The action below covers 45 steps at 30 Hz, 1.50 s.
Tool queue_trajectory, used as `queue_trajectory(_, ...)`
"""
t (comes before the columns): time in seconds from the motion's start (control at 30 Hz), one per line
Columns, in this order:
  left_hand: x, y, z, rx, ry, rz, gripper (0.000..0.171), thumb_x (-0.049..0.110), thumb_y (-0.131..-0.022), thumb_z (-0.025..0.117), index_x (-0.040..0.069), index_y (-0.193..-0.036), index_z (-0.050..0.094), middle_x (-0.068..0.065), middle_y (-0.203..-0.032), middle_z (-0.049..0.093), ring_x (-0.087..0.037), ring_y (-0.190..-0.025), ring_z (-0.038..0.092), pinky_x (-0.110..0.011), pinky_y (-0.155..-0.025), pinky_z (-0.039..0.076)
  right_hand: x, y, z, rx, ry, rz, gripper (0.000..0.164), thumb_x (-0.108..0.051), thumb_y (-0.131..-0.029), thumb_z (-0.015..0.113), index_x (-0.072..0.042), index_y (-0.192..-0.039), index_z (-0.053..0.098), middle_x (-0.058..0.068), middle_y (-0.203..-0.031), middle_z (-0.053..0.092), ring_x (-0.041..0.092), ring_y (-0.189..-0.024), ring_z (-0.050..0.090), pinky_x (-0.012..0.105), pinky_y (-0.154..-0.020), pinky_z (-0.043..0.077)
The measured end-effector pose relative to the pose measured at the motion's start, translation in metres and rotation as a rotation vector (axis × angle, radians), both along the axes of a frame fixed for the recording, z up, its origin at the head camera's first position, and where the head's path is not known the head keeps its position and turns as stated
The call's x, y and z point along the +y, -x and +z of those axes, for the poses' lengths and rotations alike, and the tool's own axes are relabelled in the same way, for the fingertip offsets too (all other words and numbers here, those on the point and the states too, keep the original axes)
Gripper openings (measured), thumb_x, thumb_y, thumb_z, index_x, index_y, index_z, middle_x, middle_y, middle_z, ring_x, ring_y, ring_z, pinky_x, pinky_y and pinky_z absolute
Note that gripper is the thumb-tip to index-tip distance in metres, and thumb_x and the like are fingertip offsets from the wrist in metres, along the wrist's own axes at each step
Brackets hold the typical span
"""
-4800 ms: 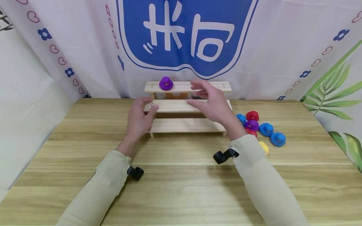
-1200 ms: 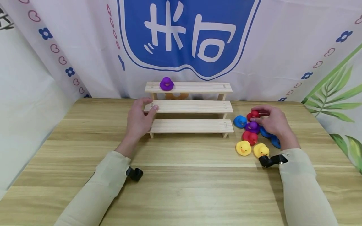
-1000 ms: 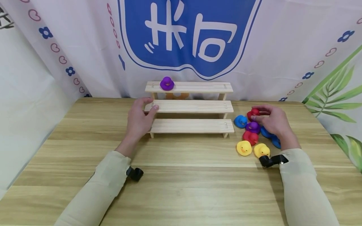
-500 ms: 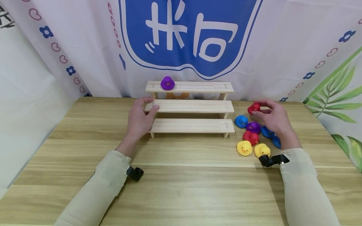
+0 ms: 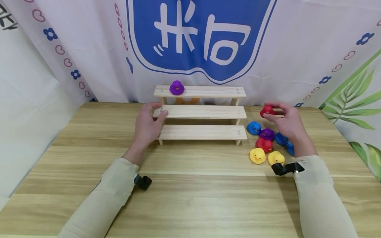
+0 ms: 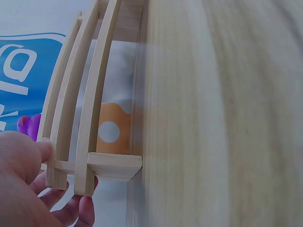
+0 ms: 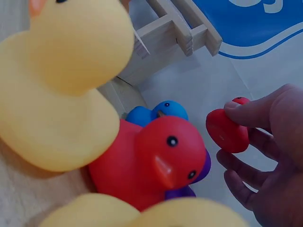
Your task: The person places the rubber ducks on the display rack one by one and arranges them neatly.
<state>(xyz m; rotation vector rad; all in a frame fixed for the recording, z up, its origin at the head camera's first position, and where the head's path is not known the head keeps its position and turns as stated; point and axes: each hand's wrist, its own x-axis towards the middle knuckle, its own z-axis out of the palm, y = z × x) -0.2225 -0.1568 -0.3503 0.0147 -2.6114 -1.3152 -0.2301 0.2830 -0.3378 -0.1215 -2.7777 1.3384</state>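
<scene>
Shelf (image 5: 199, 112) bears 1 purple duck (image 5: 177, 88); left hand (image 5: 148, 125) grips shelf, right hand (image 5: 290, 124) red duck (image 5: 267, 111).

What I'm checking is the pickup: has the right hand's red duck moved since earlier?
Yes: in the head view, the red duck moved up, from lower than the middle shelf to about level with it.

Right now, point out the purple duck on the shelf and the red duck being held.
Purple duck (image 5: 177, 91): head view, on its body.
Held red duck (image 7: 227, 131): right wrist view, on its body.
</scene>
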Motion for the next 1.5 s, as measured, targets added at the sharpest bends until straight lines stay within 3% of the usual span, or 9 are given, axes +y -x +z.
queue_trajectory(0.2, 0.000, -0.002, 0.000, -0.002, 0.002, -0.001, 0.048, 0.031, -0.108, 0.063, 0.005, -0.147, 0.056, -0.016, -0.158, 0.052, -0.039, -0.152, 0.044, -0.056, -0.129, 0.034, -0.006, -0.001, 0.003, 0.001, 0.001, 0.009, 0.053, -0.033, -0.106, 0.065, -0.021, -0.156, 0.053, 0.017, -0.158, 0.051, 0.039, -0.139, 0.048, 0.030, -0.093, 0.051)
queue_trajectory(0.43, 0.001, -0.001, -0.001, -0.010, 0.008, 0.005, 0.049, 0.033, -0.108, 0.062, 0.007, -0.148, 0.056, -0.015, -0.159, 0.051, -0.039, -0.152, 0.044, -0.057, -0.129, 0.033, -0.017, -0.004, 0.008, 0.060, 0.000, 0.039, 0.050, -0.036, -0.106, 0.065, -0.018, -0.152, 0.057, 0.015, -0.150, 0.060, 0.034, -0.132, 0.056, 0.023, -0.094, 0.051)
queue_trajectory(0.67, 0.001, 0.001, 0.001, -0.015, 0.007, 0.014, 0.048, 0.033, -0.108, 0.062, 0.008, -0.148, 0.056, -0.015, -0.158, 0.052, -0.038, -0.152, 0.044, -0.057, -0.128, 0.033, -0.028, -0.005, 0.013, 0.119, -0.013, 0.020, 0.049, -0.037, -0.106, 0.065, -0.020, -0.152, 0.057, 0.012, -0.151, 0.058, 0.032, -0.139, 0.050, 0.041, -0.107, 0.049)
queue_trajectory(0.9, 0.001, 0.001, 0.001, -0.015, 0.006, 0.013, 0.048, 0.033, -0.108, 0.063, 0.007, -0.148, 0.056, -0.015, -0.158, 0.052, -0.038, -0.152, 0.044, -0.057, -0.129, 0.033, -0.040, -0.009, 0.024, 0.157, 0.019, 0.022, 0.048, -0.036, -0.105, 0.067, -0.024, -0.150, 0.060, 0.010, -0.149, 0.060, 0.028, -0.137, 0.052, 0.031, -0.100, 0.047)
queue_trajectory(1.13, 0.002, -0.001, 0.000, -0.026, 0.001, 0.009, 0.048, 0.033, -0.108, 0.062, 0.007, -0.148, 0.055, -0.015, -0.159, 0.051, -0.038, -0.152, 0.043, -0.057, -0.129, 0.033, -0.054, -0.014, 0.030, 0.228, 0.041, 0.051, 0.042, -0.030, -0.105, 0.068, -0.020, -0.146, 0.064, 0.011, -0.143, 0.065, 0.025, -0.132, 0.055, 0.027, -0.097, 0.047)
queue_trajectory(1.5, 0.001, 0.001, -0.002, -0.022, -0.001, 0.012, 0.049, 0.034, -0.108, 0.062, 0.008, -0.148, 0.055, -0.014, -0.159, 0.051, -0.038, -0.153, 0.043, -0.057, -0.128, 0.034, -0.086, -0.008, 0.034, 0.296, 0.099, 0.131, 0.042, -0.025, -0.102, 0.072, -0.021, -0.143, 0.066, 0.007, -0.145, 0.065, 0.024, -0.131, 0.056, 0.035, -0.101, 0.046)
